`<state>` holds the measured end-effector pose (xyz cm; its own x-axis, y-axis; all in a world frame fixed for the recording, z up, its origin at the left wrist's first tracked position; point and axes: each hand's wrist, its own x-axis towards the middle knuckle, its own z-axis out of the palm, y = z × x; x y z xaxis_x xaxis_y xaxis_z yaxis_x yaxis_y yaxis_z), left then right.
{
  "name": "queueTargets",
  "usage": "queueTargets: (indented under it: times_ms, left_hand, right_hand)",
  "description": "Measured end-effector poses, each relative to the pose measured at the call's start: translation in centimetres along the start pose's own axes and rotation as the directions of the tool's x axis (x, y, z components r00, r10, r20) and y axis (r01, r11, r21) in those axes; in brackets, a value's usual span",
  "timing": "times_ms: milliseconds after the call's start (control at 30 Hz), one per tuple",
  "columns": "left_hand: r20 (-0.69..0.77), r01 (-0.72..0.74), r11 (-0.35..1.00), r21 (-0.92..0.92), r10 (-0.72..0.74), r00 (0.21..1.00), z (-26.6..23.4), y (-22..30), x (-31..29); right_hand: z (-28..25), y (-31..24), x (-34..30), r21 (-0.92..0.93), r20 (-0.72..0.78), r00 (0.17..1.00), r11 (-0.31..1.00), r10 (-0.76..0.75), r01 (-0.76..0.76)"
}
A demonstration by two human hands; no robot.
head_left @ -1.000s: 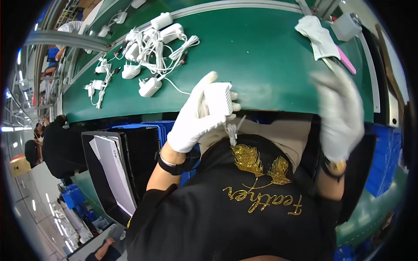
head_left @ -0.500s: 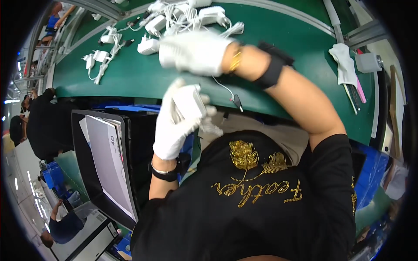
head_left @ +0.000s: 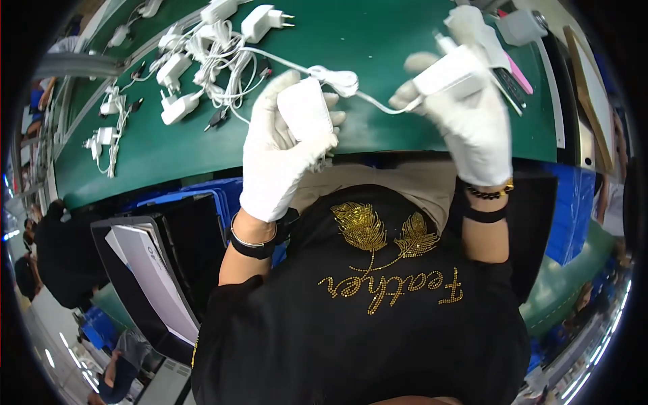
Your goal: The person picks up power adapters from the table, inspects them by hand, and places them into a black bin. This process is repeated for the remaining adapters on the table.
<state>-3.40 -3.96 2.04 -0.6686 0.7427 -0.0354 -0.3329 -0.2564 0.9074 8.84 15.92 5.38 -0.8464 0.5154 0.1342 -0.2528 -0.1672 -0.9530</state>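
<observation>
Plug box of white plastic (head_left: 451, 75), pinched by the white-gloved right hand (head_left: 476, 135), slants longways, cord end (head_left: 415, 102) facing the white-gloved left hand (head_left: 275, 162), gripping another white box (head_left: 302, 110).

Green-topped workbench (head_left: 385, 34); grey metal frame (head_left: 81, 65) upper left; pale floor (head_left: 42, 309), white strip lights (head_left: 48, 358) lower left.

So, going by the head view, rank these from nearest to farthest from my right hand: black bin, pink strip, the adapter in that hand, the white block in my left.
1. White plug-in power adapter: held in your right hand.
2. Pink strip: to the hand's right.
3. White block: leftward, in your left hand.
4. Black bin: far left.
</observation>
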Motion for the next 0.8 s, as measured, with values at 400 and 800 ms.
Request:
queueTargets:
  times_ms: [400, 800]
  left_hand:
    - [0.050, -0.214, 0.951, 0.222, 0.208, 0.977, 0.9, -2.6, -1.4]
    - [-0.052, -0.088, 0.991, 0.103, 0.094, 0.994, 0.5, -1.7, -1.7]
  right_hand:
    - [2.0, 5.3, -3.1, -0.264, 0.053, 0.998, 0.964, -0.024, 0.037]
    - [3.0, 5.4, -3.2, -0.356, 0.173, 0.985, 0.933, 0.008, 0.055]
